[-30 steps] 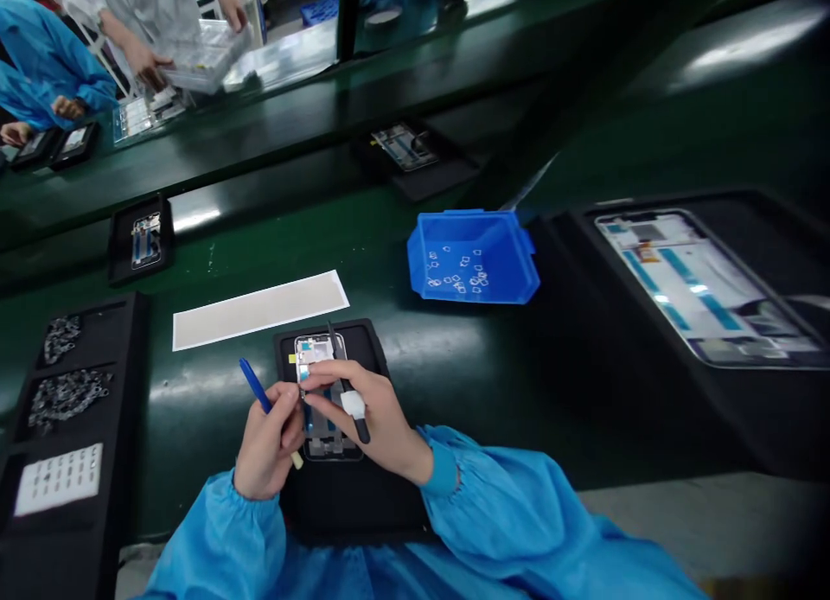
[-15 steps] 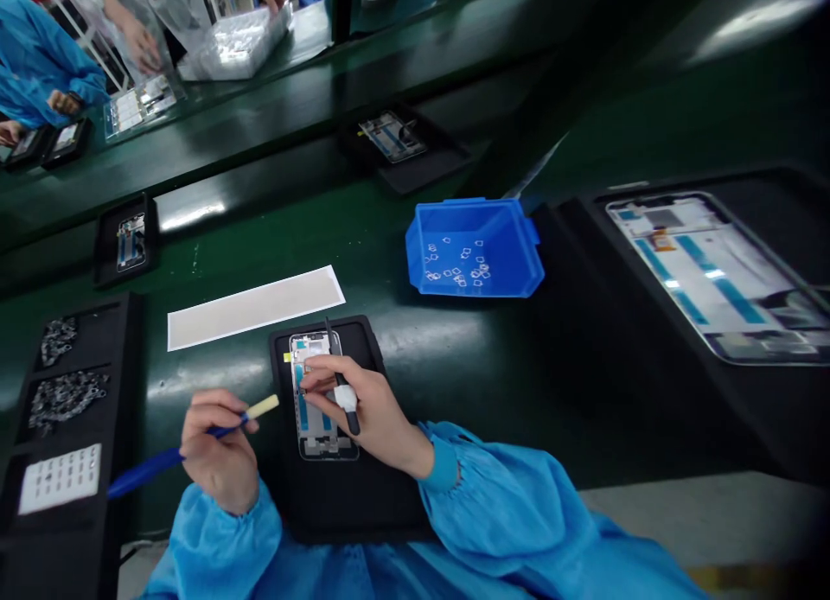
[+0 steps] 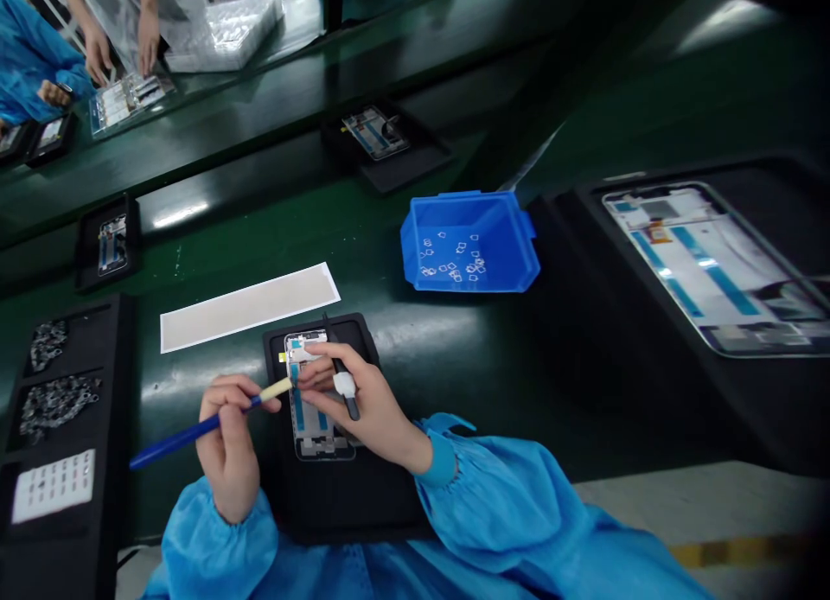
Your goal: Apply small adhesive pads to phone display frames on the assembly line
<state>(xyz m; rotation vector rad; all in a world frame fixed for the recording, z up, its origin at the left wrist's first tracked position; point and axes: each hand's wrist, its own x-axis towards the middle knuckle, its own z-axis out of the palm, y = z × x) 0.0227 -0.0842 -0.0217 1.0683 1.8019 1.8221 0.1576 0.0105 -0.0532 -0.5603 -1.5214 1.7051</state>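
Observation:
A phone frame (image 3: 309, 427) lies in a black holder tray (image 3: 343, 496) on the green bench in front of me. My left hand (image 3: 228, 449) is closed round a blue stick tool (image 3: 175, 439) whose pale tip rests at the frame's left edge. My right hand (image 3: 363, 401) grips black tweezers (image 3: 340, 375) with a white band, and its fingertips press on the upper part of the frame.
A blue bin (image 3: 468, 245) holding several small white parts sits behind. A pale strip (image 3: 250, 306) lies left of it. A black parts tray (image 3: 55, 427) stands at the left, a large tray with a panel (image 3: 706, 263) at the right. Other people's hands (image 3: 123, 47) work far back.
My left hand swung away to the left and turned the blue stick round, then came back with the pale tip against the frame. My right hand shifted slightly up the frame.

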